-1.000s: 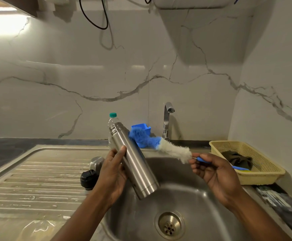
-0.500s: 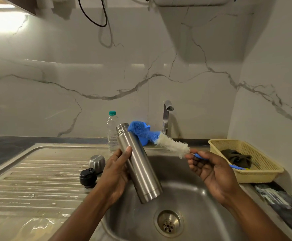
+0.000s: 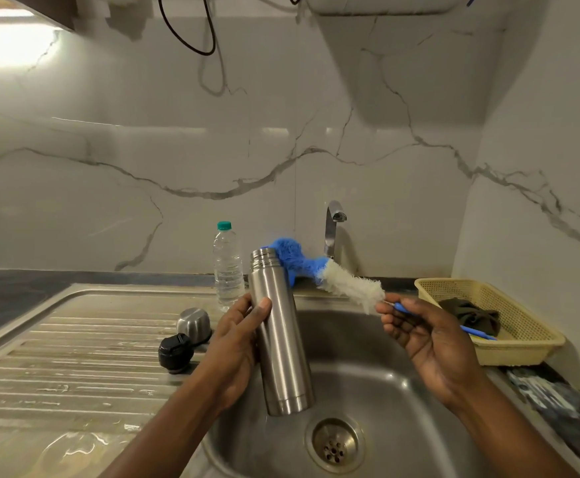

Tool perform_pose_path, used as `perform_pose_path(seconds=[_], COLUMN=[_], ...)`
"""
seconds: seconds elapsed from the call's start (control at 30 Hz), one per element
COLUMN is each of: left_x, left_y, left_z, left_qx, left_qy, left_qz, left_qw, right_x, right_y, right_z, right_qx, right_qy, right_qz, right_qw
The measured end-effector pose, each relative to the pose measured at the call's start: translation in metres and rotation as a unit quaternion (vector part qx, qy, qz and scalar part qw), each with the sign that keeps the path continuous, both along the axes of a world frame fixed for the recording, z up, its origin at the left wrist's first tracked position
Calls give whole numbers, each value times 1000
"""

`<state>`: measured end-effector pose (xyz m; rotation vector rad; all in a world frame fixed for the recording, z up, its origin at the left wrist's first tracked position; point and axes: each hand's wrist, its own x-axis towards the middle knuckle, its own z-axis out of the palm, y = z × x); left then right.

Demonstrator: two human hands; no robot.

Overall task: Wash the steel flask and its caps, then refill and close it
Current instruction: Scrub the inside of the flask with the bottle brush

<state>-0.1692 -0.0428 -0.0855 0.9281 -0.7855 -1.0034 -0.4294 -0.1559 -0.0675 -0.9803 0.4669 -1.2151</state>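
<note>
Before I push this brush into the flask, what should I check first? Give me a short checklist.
1. Flask mouth uncapped: ok. The flask has nothing on its mouth; the steel cap and black cap lie on the drainboard.
2. Flask grip: ok. The left hand holds its body, tilted, over the sink.
3. Brush grip: ok. The right hand holds the brush by its blue handle.
4. Tip lined up with the mouth: cannot tell. The blue tip is near the mouth, seemingly behind it.
5. Water running: not ok. No stream shows at the tap.
6. Soap on the bristles: cannot tell.
</note>
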Motion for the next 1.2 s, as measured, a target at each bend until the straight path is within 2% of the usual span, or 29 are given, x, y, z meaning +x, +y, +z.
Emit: perform_pose_path(seconds=[0.5,0.8,0.93,1.2], left_x=[3,0,3,8], left_y=[-1,-2,0,2], left_z=[3,4,6,8], left_qx=[-4,3,-5,6], left_qy=[96,38,63,92], left_qz=[30,48,61,66], left_qw=[995,998,996,994], right_x=[0,7,-5,-3], right_y=[4,10,4,2], right_z=[-2,-3,1,-5], right_qx=[17,2,7,-10], right_qy=[6,28,35,65], right_qz=[42,83,52,77], right_qw=[999,996,998,995])
